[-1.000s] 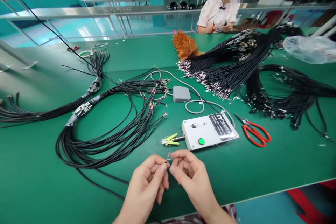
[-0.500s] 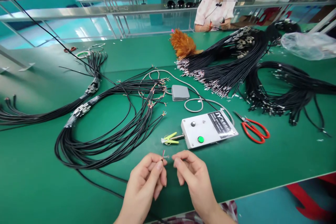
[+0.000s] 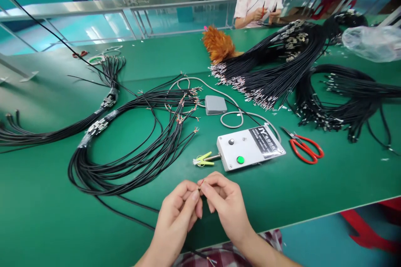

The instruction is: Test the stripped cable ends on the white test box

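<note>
Between my fingertips is the stripped end of a black cable, its thin coloured wires (image 3: 202,182) showing a little red. My left hand (image 3: 181,206) pinches the cable close to where the wires come out. Thumb and forefinger of my right hand (image 3: 224,200) are closed on the wires, touching the left fingertips. Just beyond the hands lies a grey-white control box (image 3: 233,152) with a green button and a black knob. A yellow-green clip (image 3: 204,159) sits on the shaft at its left side. Another cable end with bare wires (image 3: 211,261) lies by my lap.
A looped bundle of black cables (image 3: 75,175) lies left, with splayed wire ends. Red-handled scissors (image 3: 305,150) rest right of the box, and a grey pedal (image 3: 215,105) behind it. More cable bundles (image 3: 263,79) and an orange duster (image 3: 219,46) lie farther back. A person (image 3: 258,4) sits across the table.
My right hand has moved left to meet the left hand and now grips the wires, which stood free before. The view has shifted slightly. The person opposite has raised their hands a little.
</note>
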Demonstrator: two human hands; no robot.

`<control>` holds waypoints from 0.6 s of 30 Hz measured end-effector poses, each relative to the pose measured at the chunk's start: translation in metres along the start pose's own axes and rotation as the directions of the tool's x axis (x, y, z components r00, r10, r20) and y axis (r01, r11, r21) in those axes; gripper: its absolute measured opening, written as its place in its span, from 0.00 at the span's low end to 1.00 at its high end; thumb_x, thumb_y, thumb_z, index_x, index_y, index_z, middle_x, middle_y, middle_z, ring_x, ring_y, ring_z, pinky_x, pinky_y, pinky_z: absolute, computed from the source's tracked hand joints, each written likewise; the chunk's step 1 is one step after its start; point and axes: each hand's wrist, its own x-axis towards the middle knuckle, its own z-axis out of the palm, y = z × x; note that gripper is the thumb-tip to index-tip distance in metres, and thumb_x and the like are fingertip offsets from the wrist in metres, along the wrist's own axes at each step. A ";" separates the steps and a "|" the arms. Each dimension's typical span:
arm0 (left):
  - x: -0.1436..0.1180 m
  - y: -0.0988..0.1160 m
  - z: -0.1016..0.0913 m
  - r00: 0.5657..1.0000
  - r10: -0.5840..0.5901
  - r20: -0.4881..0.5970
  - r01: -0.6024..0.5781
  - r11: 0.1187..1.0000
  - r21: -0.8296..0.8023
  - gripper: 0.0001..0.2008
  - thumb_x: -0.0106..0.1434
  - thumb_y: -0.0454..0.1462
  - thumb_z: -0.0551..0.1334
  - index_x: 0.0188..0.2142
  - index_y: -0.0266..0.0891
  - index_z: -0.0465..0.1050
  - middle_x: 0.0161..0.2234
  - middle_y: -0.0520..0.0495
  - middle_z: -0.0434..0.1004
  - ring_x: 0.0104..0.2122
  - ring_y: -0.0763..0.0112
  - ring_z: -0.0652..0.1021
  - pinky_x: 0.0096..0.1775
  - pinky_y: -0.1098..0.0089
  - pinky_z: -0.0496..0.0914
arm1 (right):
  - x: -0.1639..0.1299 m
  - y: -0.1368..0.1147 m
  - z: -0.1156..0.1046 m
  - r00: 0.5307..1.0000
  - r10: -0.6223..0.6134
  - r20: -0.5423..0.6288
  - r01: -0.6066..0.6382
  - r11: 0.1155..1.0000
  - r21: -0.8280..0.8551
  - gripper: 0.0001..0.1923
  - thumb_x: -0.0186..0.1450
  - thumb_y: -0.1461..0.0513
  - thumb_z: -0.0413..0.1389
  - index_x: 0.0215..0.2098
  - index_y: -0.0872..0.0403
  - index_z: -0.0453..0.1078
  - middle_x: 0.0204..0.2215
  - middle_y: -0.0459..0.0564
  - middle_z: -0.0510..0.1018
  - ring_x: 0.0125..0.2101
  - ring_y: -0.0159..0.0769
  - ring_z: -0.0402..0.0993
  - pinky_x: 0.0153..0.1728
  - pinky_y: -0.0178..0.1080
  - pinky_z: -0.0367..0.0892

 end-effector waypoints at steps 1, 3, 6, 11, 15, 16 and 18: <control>0.000 0.000 0.000 1.000 0.007 -0.003 -0.007 1.000 -0.001 0.19 0.64 0.51 0.62 0.31 0.37 0.69 0.19 0.56 0.66 0.15 0.83 0.58 0.17 0.80 0.51 | -0.001 0.001 0.000 1.000 -0.009 -0.014 0.009 1.000 -0.011 0.11 0.60 0.56 0.63 0.26 0.56 0.74 0.27 0.44 0.72 0.15 0.19 0.60 0.15 0.26 0.58; 0.002 0.000 -0.001 0.999 0.039 -0.038 -0.039 0.999 -0.002 0.16 0.64 0.50 0.62 0.36 0.38 0.69 0.23 0.56 0.68 0.15 0.83 0.61 0.18 0.80 0.54 | -0.003 0.004 0.000 0.999 -0.024 -0.025 0.023 0.999 -0.045 0.10 0.60 0.58 0.63 0.26 0.56 0.74 0.26 0.43 0.70 0.15 0.19 0.61 0.14 0.25 0.57; 0.007 0.002 -0.001 0.995 0.082 -0.065 -0.083 0.996 -0.020 0.14 0.63 0.47 0.64 0.42 0.40 0.71 0.32 0.53 0.71 0.17 0.83 0.67 0.22 0.78 0.62 | -0.006 0.006 -0.002 0.999 -0.049 -0.016 0.047 0.994 -0.097 0.08 0.61 0.60 0.62 0.26 0.56 0.75 0.26 0.43 0.69 0.15 0.19 0.62 0.14 0.25 0.58; 0.010 0.004 0.002 0.987 0.125 -0.098 -0.138 0.981 -0.136 0.08 0.59 0.40 0.69 0.31 0.37 0.76 0.35 0.52 0.68 0.20 0.84 0.68 0.22 0.78 0.62 | -0.008 0.006 -0.006 0.996 -0.091 -0.022 0.086 0.981 -0.174 0.09 0.60 0.61 0.63 0.24 0.56 0.74 0.24 0.43 0.69 0.17 0.21 0.65 0.16 0.25 0.61; 0.009 0.007 0.005 0.987 0.070 -0.144 -0.104 0.965 -0.241 0.09 0.59 0.39 0.69 0.30 0.36 0.74 0.32 0.52 0.70 0.19 0.83 0.69 0.23 0.77 0.63 | -0.008 0.005 -0.007 0.993 -0.111 0.027 0.115 0.974 -0.194 0.07 0.62 0.62 0.61 0.27 0.55 0.75 0.27 0.44 0.71 0.18 0.21 0.67 0.18 0.27 0.64; 0.008 0.007 0.005 0.988 0.055 -0.145 -0.092 0.960 -0.266 0.09 0.59 0.40 0.69 0.30 0.36 0.74 0.31 0.52 0.71 0.19 0.82 0.69 0.23 0.77 0.64 | -0.008 0.005 -0.007 0.992 -0.115 0.042 0.121 0.974 -0.191 0.06 0.63 0.62 0.60 0.29 0.55 0.75 0.29 0.44 0.72 0.18 0.22 0.68 0.19 0.27 0.65; 0.008 0.008 0.004 0.990 0.040 -0.136 -0.079 0.951 -0.297 0.11 0.59 0.41 0.69 0.30 0.35 0.73 0.29 0.52 0.72 0.19 0.81 0.70 0.24 0.76 0.65 | -0.008 0.005 -0.006 0.991 -0.121 0.055 0.129 0.973 -0.193 0.05 0.64 0.62 0.58 0.31 0.55 0.75 0.30 0.45 0.72 0.19 0.22 0.69 0.20 0.28 0.65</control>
